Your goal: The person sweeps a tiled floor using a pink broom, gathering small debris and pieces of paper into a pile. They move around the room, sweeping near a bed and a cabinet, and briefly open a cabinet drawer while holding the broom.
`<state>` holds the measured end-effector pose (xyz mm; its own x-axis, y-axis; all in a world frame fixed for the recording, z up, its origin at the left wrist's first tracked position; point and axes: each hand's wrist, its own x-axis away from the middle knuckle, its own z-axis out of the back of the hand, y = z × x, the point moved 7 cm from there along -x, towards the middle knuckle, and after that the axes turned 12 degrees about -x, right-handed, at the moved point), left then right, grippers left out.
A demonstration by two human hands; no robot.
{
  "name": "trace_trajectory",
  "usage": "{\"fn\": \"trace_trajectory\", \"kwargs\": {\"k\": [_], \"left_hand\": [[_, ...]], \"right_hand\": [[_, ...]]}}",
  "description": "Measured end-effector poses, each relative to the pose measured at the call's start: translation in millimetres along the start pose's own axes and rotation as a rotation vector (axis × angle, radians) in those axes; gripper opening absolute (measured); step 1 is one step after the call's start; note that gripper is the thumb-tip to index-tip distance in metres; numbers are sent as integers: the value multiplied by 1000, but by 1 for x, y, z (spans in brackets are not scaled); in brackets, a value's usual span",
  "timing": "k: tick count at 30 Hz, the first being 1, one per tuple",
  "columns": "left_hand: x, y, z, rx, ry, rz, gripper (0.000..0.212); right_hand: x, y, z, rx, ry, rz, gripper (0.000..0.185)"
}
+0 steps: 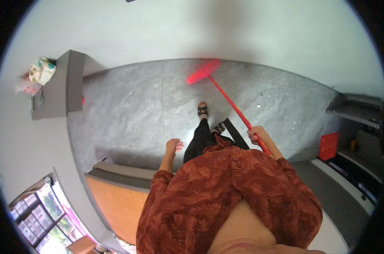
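My right hand is closed round the red handle of a broom. The handle runs up and left from my hand to a wide red broom head, which is blurred and lies over the grey floor close to the foot of the pale wall. To the left of my legs hangs my left hand, empty, its fingers loosely curled and partly apart. Small white scraps lie on the floor right of the handle.
A grey cabinet with bags on top juts out at the left. Behind my left arm is a wood-topped piece of furniture. Dark shelving and a red panel stand at the right. My sandalled feet are on the floor.
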<state>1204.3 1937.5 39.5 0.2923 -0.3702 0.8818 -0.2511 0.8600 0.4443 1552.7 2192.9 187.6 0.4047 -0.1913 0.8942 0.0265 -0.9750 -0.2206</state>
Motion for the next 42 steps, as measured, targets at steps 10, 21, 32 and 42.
{"fn": "trace_trajectory", "kwargs": {"k": [10, 21, 32, 42], "left_hand": [[8, -33, -11, 71, -54, 236, 24], [18, 17, 8, 103, 18, 110, 25], [10, -31, 3, 60, -40, 313, 26], [-2, 33, 9, 70, -49, 133, 23]], "right_hand": [[42, 2, -17, 610, -8, 111, 11], [-59, -13, -87, 568, -135, 105, 10], [35, 7, 3, 128, 107, 38, 17], [-51, -16, -123, 954, -213, 237, 21]]}}
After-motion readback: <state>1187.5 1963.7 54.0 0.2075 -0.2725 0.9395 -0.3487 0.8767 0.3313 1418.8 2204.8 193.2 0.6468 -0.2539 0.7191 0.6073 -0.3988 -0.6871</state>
